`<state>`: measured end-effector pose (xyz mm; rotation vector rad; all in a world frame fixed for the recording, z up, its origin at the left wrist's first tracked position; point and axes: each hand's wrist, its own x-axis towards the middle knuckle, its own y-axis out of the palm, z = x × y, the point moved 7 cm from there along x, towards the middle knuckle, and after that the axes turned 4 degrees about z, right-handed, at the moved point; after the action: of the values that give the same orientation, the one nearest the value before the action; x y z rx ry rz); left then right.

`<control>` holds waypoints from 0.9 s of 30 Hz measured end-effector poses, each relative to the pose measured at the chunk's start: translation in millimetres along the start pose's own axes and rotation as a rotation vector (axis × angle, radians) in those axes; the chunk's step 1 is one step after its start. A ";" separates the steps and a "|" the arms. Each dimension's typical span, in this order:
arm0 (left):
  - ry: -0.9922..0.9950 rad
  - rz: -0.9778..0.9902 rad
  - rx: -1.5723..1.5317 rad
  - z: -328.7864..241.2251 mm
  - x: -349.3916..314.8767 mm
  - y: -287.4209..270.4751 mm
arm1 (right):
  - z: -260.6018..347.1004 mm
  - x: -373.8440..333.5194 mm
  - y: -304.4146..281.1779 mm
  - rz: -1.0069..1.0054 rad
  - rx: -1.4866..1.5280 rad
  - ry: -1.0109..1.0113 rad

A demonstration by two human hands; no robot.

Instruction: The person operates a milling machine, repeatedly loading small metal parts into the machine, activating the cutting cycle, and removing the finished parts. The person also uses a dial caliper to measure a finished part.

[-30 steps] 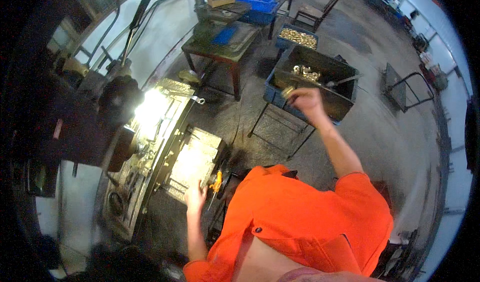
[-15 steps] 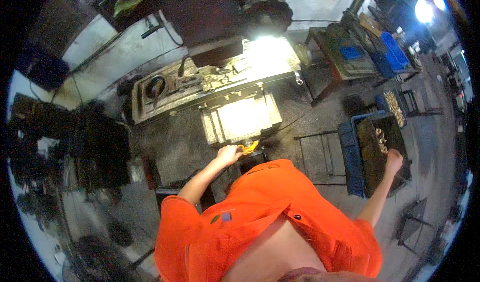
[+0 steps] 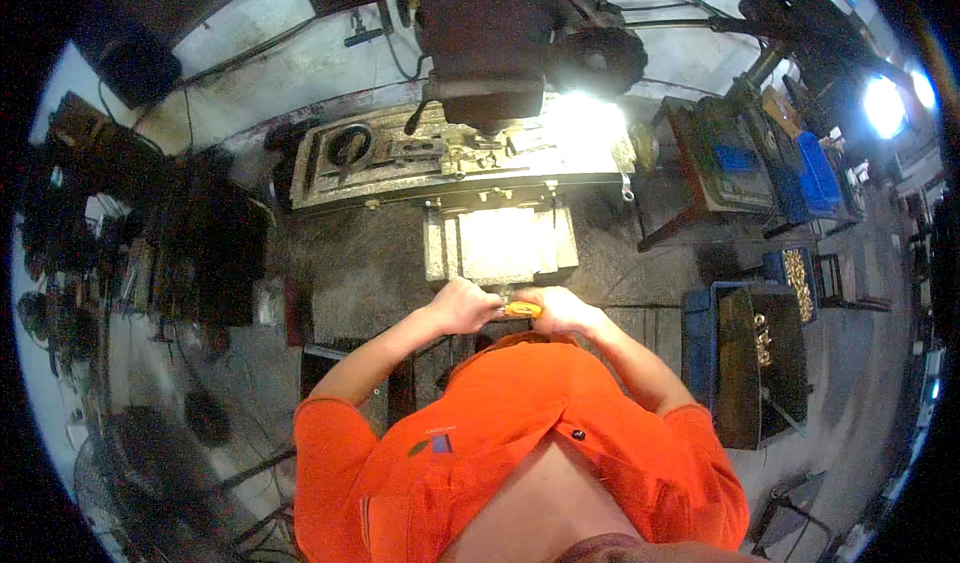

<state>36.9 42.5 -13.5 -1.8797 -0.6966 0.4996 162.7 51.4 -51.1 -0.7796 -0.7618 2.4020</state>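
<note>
My left hand [image 3: 466, 306] is closed at the left end of a small bright yellow object [image 3: 522, 309], just in front of my orange shirt. The object's kind is hard to make out. From the other side my right hand [image 3: 562, 310] comes up against it, fingers curled and partly blurred; what they hold, if anything, is hidden. Right beyond both hands lies a ribbed metal slide [image 3: 505, 248], glaring under a lamp. It belongs to a machine whose long metal table [image 3: 395, 185] stretches behind it.
At my right stand a dark bin [image 3: 735, 363] holding a few brass-coloured parts [image 3: 763, 341], a blue crate [image 3: 699, 333] and a smaller blue bin full of such parts [image 3: 798, 283]. A dark machine head [image 3: 490, 53] overhangs the table. A work stand [image 3: 735, 193] is farther right.
My right hand has come from the dark bin at the right to the yellow object in front of me. My left hand stays at the yellow object. The view has shifted.
</note>
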 end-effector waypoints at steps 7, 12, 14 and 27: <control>-0.295 -0.260 -0.444 45.6 -24.1 -38.8 | 2.7 -14.8 -39.4 0.121 -0.253 0.153; -0.858 -0.524 -0.643 146.6 -95.8 -20.0 | -21.2 -7.9 -112.2 -0.231 -0.218 0.481; -0.866 -0.356 -0.650 141.1 -91.5 -0.4 | -14.3 7.3 -121.8 -0.281 -0.259 0.438; -0.672 -0.116 -0.650 102.2 -55.7 29.2 | -73.6 81.6 -161.5 -0.471 -0.211 0.025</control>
<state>-61.1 66.0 -78.6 -2.2468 -1.5476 0.9267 197.2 242.3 -28.3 -0.6226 -1.0680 1.9101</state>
